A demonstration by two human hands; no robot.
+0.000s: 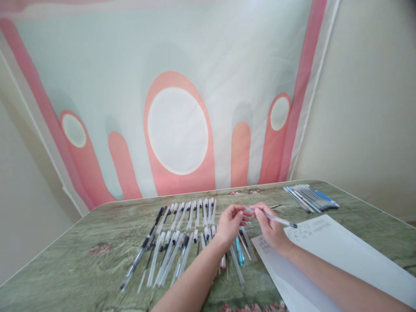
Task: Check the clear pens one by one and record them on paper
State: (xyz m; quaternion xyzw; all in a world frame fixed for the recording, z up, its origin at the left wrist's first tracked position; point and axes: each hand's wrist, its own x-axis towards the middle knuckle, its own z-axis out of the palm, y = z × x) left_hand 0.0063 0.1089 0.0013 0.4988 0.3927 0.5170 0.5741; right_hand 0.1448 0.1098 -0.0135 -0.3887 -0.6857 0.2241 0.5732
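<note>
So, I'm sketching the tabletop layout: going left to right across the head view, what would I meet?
Reddish flower print on the tabletop → far row of pens → left hand → right hand holding a pen → separate group of pens at the right.

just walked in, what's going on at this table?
The right hand holds a clear pen near the edge of the marked paper. The left hand has its fingertips by the pen's far end; contact is unclear. Pens in two rows lie to the left, and a separate batch lies far right.
</note>
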